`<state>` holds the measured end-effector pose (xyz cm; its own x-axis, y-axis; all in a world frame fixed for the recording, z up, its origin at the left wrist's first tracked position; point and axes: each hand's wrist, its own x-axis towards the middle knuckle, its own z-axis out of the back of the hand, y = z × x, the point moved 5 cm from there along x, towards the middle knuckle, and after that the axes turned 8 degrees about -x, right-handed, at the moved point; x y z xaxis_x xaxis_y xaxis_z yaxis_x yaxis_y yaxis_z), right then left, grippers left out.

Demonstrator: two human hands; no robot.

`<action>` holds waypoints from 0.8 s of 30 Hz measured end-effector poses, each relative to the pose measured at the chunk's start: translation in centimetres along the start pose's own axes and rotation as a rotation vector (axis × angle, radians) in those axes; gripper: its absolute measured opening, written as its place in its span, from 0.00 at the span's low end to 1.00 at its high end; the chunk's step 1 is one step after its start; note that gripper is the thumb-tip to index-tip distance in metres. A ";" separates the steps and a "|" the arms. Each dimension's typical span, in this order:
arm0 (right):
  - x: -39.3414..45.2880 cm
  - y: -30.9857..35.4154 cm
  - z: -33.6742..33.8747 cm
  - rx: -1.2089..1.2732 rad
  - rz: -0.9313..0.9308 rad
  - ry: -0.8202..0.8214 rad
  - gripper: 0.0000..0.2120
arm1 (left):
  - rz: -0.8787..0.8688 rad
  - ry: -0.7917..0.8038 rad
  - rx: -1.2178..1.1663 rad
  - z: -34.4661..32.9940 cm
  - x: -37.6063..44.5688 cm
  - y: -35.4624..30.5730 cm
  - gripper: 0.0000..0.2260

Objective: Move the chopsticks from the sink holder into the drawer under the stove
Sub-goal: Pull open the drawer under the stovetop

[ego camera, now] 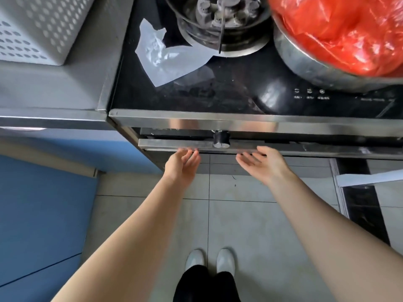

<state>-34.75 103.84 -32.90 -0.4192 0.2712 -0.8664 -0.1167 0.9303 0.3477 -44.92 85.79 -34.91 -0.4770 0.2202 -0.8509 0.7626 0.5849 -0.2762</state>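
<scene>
Hands: two, bare, both empty. Left hand palm up, fingers loosely curled, tips just under the lower edge of the drawer front. Right hand palm up, fingers spread and flatter, tips likewise at or just below that edge. Whether either hand touches the metal cannot be told; the fingertips are blurred. Neither hand has closed on anything.

Stove: black glass top, steel front rim, set beside a grey counter. Large item, upper right: steel bowl holding a red plastic bag. Burner at top centre. Clear plastic wrapper lying flat on the glass, left of the burner.

Drawer front: long steel bar running left to right directly under the stove rim, apparently shut or nearly so. Its long axis lies crosswise to both forearms, straight ahead of the hands. The hands sit at about equal reach, left toward its left end, right near the middle. Black knob between them, nearer the right hand.

Perforated white rack: upper left, on the counter.

Chopsticks: not in view; neither is the sink holder. Neither hand carries them.

Judgement: the step in hand looks like opening the drawer, an underhand pull toward the body from both hands. The transfer itself does not appear done in what shows here.
</scene>
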 end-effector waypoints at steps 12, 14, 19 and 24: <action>1.3 0.2 0.3 -0.102 0.046 -0.159 0.15 | -0.147 -0.036 0.017 0.1 1.0 1.2 0.19; 1.4 -0.2 0.6 -0.117 0.052 -0.169 0.15 | -0.156 -0.040 0.010 0.4 0.8 1.5 0.17; 1.4 -1.1 1.7 -0.120 0.078 -0.204 0.14 | -0.169 -0.055 -0.004 1.4 0.1 2.1 0.05; 0.8 -2.2 2.6 -0.093 0.087 -0.209 0.16 | -0.192 -0.084 0.041 2.4 -0.9 2.5 0.05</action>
<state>-32.48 102.66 -35.33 -0.2372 0.4033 -0.8838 -0.1747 0.8772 0.4472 -41.51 85.18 -35.98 -0.5786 0.0411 -0.8146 0.6791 0.5774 -0.4532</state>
